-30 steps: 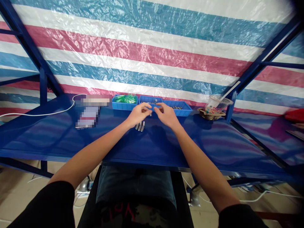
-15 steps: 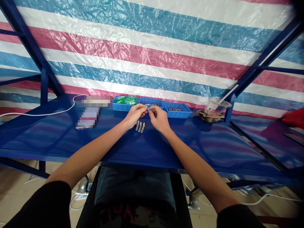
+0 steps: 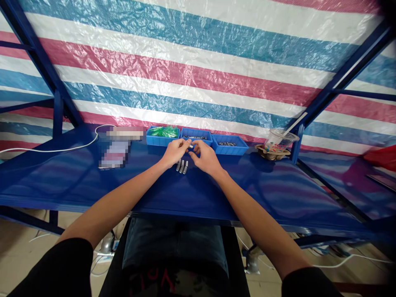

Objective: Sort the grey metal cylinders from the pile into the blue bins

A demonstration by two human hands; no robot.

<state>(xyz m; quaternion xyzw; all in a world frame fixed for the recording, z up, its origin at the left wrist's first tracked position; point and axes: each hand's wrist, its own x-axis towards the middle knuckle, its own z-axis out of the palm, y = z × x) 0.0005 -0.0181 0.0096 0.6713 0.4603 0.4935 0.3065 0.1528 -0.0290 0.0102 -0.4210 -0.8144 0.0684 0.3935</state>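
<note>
My left hand pinches a small metal cylinder, whose silvery end shows past the fingertips. Close by on the right, my right hand has its thumb and fingers apart beside that piece; whether a finger touches it I cannot tell. Just below the hands, several small grey metal cylinders with narrower tips lie side by side on the blue table. Behind the hands stands a blue bin of metal parts, partly covered by my fingers.
To the left is a blue bin with green plastic pieces; to the right, another bin holds small metal parts. A plastic cup with a straw sits in a cardboard holder. A blurred-out phone-like object and white cable lie left.
My right hand's thumb and fingers have opened away from the small piece, which stays in my left fingertips. The cylinders on the table have not moved.
</note>
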